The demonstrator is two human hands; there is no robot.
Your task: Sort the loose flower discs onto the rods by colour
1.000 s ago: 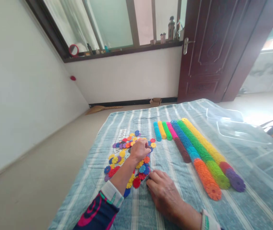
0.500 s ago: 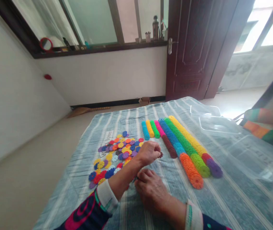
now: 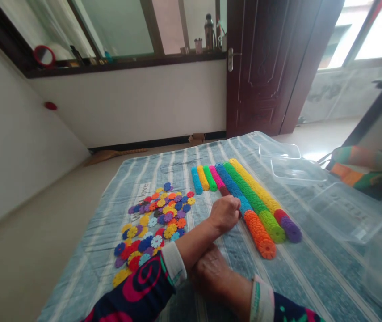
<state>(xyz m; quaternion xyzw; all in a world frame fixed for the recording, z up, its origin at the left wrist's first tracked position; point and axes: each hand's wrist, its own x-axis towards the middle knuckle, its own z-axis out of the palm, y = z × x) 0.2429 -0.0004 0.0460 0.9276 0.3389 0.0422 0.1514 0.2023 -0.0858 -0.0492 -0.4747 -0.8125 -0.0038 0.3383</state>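
One striped cloth [image 3: 314, 277] under long disc rows [image 3: 245, 187] slanting far left to near right, the pink-and-brown row [image 3: 219, 180] parallel beside them, left hand [image 3: 226, 213] curled at its brown part, right hand [image 3: 210, 270] partly behind the left forearm [image 3: 194, 246], either's grip impossible to tell, loose discs [image 3: 170, 230] leftward.

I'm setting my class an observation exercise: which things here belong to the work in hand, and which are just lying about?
Belonging to the work:
- loose coloured discs
- disc rows, by the left hand
- possibly the clear plastic boxes

Just lying about, it seems:
- red-framed mirror
- flask
- broom
- cardboard box
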